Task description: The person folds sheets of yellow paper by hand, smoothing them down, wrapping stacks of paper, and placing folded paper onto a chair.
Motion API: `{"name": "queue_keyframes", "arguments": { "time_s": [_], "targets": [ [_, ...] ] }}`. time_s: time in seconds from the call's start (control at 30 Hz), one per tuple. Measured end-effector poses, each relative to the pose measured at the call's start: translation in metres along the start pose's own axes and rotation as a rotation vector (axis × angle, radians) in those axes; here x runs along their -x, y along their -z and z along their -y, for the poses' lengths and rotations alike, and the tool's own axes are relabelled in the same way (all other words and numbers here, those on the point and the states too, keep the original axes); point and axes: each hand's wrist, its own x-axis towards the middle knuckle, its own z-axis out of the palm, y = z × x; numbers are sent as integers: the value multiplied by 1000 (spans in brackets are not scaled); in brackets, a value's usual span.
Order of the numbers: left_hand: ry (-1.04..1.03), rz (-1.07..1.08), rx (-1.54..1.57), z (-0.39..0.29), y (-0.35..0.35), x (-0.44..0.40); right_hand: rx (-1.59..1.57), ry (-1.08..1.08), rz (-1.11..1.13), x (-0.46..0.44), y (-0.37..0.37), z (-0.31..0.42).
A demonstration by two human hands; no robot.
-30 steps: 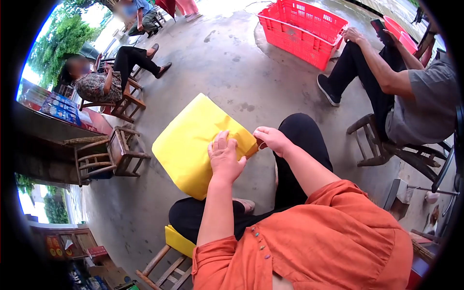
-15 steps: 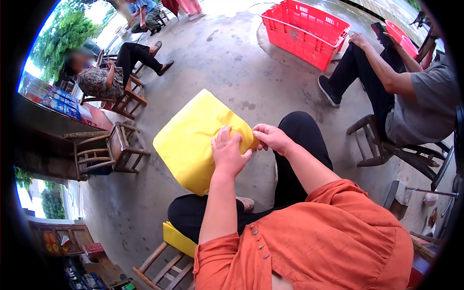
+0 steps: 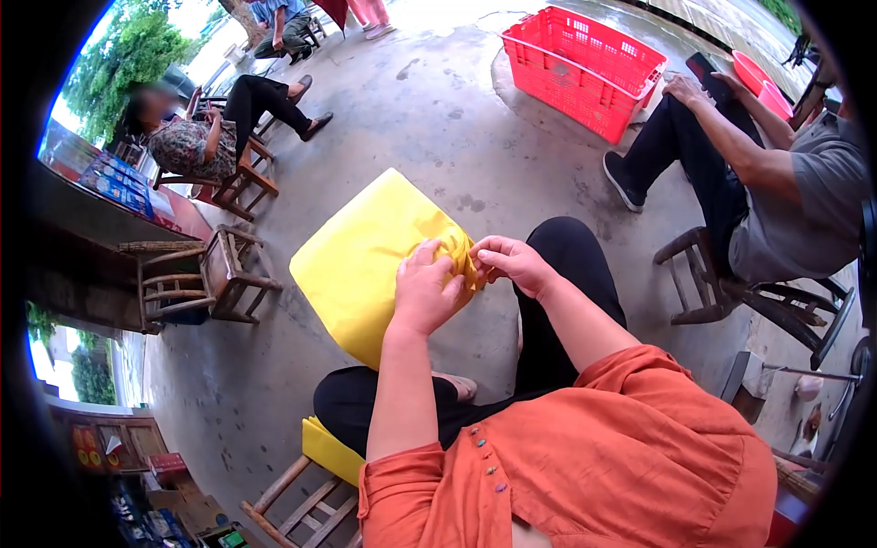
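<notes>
In the head view, your right hand (image 3: 513, 263) pinches the bunched edge of the bright-yellow, squarish, cloth-like sheet (image 3: 356, 260) before your black-trousered knees (image 3: 577, 269); your left hand (image 3: 425, 290) curls over it, its grip unclear. You seem to be gathering folds, which likely calls for steady pressure

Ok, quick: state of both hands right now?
Left hand: curled over the yellow material; whether it grips can't be told.
Right hand: closed, pinching the same material where it is bunched.

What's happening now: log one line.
left grip: on yellow material | right grip: at its bunched edge | red crate: on floor
</notes>
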Motion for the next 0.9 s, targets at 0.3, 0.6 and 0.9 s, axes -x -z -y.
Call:
{"name": "queue_keyframes", "arguments": {
  "time_s": [0.3, 0.6, 0.9],
  "targets": [
    [4, -54, 78, 6, -1, 2, 134, 272, -82, 7, -10, 8],
    [-17, -150, 118, 10, -10, 7, 111, 120, -85, -6, -20, -18],
    [-38, -238, 159, 13, -18, 9, 49, 67, -101, -7, -21, -15]
  ]
}}
